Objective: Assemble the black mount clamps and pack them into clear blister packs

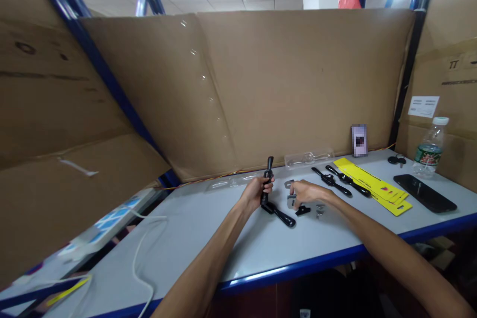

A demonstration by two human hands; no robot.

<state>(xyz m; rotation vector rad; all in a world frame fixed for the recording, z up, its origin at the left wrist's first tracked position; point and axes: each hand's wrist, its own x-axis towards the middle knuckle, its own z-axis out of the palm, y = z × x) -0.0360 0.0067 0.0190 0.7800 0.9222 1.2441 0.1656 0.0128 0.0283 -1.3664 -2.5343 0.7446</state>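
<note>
My left hand (257,191) is closed around a black spokeshave body (270,164), held upright above the table. Just below it lies another black spokeshave body (285,217). My right hand (307,192) points down with its fingers pinched at a flat grey spokeshave blade (291,201); the fingertips are partly hidden. A second grey blade (288,184) lies just behind those fingers. Close to my right hand are a small black cap piece (302,210) and several small screws (319,210). Two more black spokeshaves (331,181) (348,181) rest farther right.
Yellow printed cards (372,186) lie at the right, beside a black phone (425,193). A water bottle (429,149), keys (397,160) and a small upright screen (359,140) stand behind. Clear plastic packaging (308,158) lies along the cardboard wall (298,84). A white cable (137,258) crosses the left.
</note>
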